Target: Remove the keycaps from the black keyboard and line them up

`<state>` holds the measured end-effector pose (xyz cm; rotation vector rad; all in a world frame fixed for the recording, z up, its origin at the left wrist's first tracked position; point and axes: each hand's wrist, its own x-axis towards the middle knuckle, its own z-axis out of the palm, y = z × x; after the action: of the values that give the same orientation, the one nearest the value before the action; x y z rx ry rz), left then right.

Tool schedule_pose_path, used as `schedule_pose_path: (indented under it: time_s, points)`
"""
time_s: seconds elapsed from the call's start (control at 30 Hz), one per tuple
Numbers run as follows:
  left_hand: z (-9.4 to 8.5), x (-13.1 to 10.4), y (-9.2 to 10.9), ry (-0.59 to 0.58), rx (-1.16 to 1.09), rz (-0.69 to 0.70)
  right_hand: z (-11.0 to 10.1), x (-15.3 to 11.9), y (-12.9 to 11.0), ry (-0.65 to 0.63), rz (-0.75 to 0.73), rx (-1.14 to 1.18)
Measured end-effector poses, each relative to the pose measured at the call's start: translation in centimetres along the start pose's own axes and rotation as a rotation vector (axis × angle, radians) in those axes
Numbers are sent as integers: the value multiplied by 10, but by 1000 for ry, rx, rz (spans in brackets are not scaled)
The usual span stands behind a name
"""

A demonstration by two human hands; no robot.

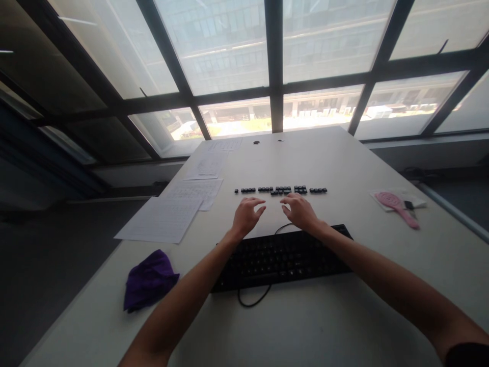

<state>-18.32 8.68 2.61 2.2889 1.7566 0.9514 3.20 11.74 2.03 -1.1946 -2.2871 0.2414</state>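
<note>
My left hand (245, 217) and right hand (300, 210) are both released, thumbs parted from fingers. Keycaps (283, 190) lie in a broken row just beyond them. Nearer me on the bench (313, 158), partly beneath my forearms, lies the keyboard (280, 257). Cloth (150, 279) and papers (158, 219) lie left; brush (394, 203), right.

Arms (200, 285) outstretched, left grip (245, 217) and right grip (301, 212) apart, fingers (255, 202) loosely curled.

I see black keyboard (280, 259) lying flat, lower center of frame, right end slightly higher in frame, cable (249, 306) looping out its near side. Loose black keycaps (283, 188) sit mid-frame, grouped in a broken row.
</note>
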Motion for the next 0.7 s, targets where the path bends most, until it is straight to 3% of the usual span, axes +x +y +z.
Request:
schedule_pose_path:
  time_s: [0.13, 0.27, 0.47, 0.7]
  points:
    - [31, 53, -11, -52, 109, -59, 16, 49, 26, -75, 4, -184]
    - [55, 77, -13, -87, 181, -80, 31, 71, 36, -111, -16, -226]
    - [69, 82, -16, -131, 220, -88, 41, 78, 39, -155, -74, -228]
    - [59, 71, -9, -150, 222, -104, 36, 74, 37, -186, -146, -172]
